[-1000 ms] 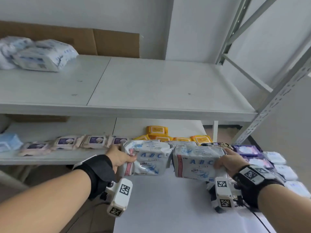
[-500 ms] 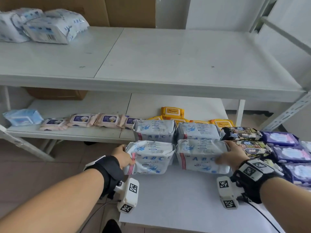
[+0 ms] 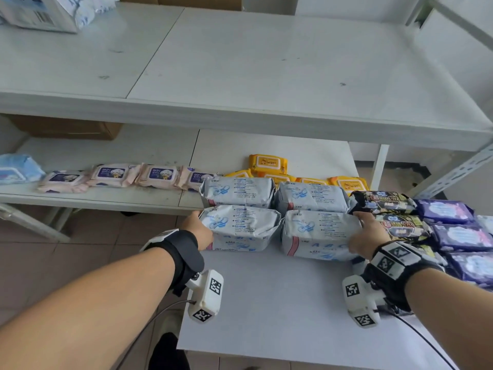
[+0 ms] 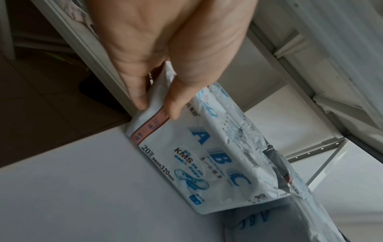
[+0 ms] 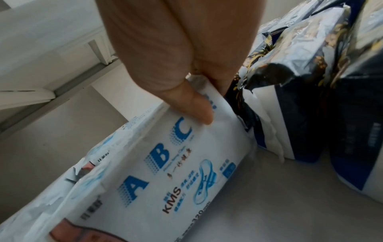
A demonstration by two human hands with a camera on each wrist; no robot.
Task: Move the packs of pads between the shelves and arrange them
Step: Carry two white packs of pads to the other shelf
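Observation:
Two white ABC pad packs stand side by side on the low white table (image 3: 280,303). My left hand (image 3: 198,229) grips the left end of the left pack (image 3: 240,227), thumb on its front (image 4: 172,104). My right hand (image 3: 364,235) grips the right end of the right pack (image 3: 318,233), thumb pressing near the letter C (image 5: 199,111). Two more ABC packs (image 3: 237,192) (image 3: 312,197) stand directly behind them in a second row. More such packs (image 3: 40,12) lie on the top shelf at far left.
Black-and-gold packs (image 3: 384,202) and purple packs (image 3: 453,233) crowd the table's right side, touching the right pack. Yellow wipes (image 3: 268,164) and pink baby wipes (image 3: 157,174) lie on the lower shelf behind. The upper shelf (image 3: 266,62) overhangs it. Tiled floor lies left.
Both hands have brought the two packs down onto the table, in front of the back row. The camera has tilted downward and closer.

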